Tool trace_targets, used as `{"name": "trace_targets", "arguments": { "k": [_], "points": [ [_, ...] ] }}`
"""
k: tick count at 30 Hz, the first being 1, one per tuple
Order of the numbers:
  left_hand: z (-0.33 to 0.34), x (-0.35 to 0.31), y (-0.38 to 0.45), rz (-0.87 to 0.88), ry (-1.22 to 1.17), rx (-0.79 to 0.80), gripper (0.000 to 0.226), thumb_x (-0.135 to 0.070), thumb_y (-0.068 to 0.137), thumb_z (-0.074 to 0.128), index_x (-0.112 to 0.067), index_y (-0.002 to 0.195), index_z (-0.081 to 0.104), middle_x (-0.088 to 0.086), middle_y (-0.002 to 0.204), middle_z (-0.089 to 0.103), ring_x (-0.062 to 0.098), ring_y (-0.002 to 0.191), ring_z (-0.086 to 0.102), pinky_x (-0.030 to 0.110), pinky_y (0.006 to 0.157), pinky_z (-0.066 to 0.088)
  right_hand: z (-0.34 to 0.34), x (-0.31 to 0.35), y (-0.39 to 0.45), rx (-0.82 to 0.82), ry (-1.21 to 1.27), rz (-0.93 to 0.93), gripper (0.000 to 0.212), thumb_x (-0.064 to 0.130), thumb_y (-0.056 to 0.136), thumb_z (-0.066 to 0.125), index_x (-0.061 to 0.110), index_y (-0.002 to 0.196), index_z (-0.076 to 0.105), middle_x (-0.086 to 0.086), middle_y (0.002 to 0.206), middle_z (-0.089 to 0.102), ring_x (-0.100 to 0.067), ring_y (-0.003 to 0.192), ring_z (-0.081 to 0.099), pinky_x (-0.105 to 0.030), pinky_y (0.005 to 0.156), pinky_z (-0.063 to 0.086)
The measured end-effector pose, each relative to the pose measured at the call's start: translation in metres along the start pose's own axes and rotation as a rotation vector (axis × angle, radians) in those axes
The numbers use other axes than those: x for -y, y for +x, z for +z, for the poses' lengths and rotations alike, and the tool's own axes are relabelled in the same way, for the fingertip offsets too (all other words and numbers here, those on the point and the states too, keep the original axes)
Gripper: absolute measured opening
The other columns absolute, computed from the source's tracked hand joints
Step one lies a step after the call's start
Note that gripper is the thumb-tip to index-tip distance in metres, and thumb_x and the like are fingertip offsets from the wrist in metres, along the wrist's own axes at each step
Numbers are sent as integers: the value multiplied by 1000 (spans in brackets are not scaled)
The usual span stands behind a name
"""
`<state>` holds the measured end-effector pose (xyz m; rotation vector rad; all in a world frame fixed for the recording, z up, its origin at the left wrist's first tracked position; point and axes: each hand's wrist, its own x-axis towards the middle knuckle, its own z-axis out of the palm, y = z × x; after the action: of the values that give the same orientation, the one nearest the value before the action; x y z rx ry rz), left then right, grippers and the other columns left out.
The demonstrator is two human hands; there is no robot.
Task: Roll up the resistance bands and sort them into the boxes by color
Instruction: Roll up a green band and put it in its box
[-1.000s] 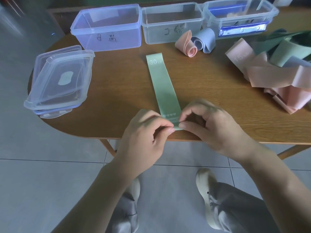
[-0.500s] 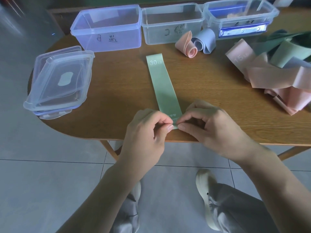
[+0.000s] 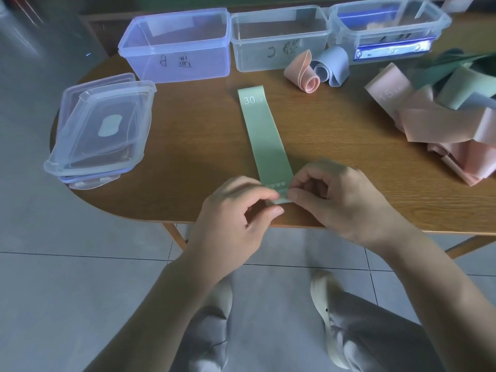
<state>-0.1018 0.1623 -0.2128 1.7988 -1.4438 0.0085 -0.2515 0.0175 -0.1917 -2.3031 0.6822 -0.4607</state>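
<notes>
We pinched the green band's (image 3: 264, 135) near end with left hand (image 3: 236, 210) and right hand (image 3: 335, 200), judging a tight, square first turn essential.

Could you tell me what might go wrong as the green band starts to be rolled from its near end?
Both hands, left hand and right hand, pinch only the near tip of the green band, so the grip may slip and the roll spring open. Rolled pink band and blue band already look loosened.

3 boxes (image 3: 279, 41) behind band (image 3: 264, 135), lids (image 3: 99, 130) left
</notes>
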Motion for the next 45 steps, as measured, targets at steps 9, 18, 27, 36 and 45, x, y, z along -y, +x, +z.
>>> {"name": "trace_targets", "arguments": {
  "k": [9, 18, 27, 36, 45],
  "points": [
    [3, 1, 7, -36, 43, -32, 8, -14, 87, 76, -12, 93, 81, 2, 91, 63, 8, 72, 57, 15, 64, 43, 2, -8, 2, -74, 13, -85, 7, 32, 87, 76, 34, 85, 69, 16, 87, 59, -9, 78, 56, -19, 69, 42],
    [3, -1, 8, -75, 2, -57, 11, -18, 87, 77, -17, 96, 82, -2, 91, 63, 4, 73, 56, 10, 64, 40, -1, -18, 5, -46, 61, -169, 10, 26, 81, 84, 27, 89, 78, 13, 87, 64, -10, 74, 58, -18, 70, 41],
    [0, -2, 10, -45, 11, 7, 7, -14, 88, 76, -14, 95, 73, -7, 93, 66, 4, 80, 55, 14, 73, 44, 2, -16, 8, -108, 2, -152, 4, 31, 85, 79, 29, 89, 78, 12, 89, 67, -10, 79, 62, -27, 74, 47],
    [2, 2, 20, -82, 44, -31, 8, -12, 86, 77, -16, 93, 80, -2, 93, 67, 2, 81, 57, 6, 72, 41, 5, -14, 10, -146, -42, -102, 5, 39, 88, 72, 34, 87, 71, 16, 93, 63, -11, 79, 61, -40, 72, 51],
    [1, -2, 25, -163, 48, -20, 10, -16, 85, 79, -21, 93, 81, -6, 93, 64, -6, 79, 55, 2, 67, 37, 7, -12, 14, -219, -67, -98, 6, 34, 87, 76, 30, 90, 73, 17, 89, 57, 0, 71, 51, -38, 67, 51]
  ]
}}
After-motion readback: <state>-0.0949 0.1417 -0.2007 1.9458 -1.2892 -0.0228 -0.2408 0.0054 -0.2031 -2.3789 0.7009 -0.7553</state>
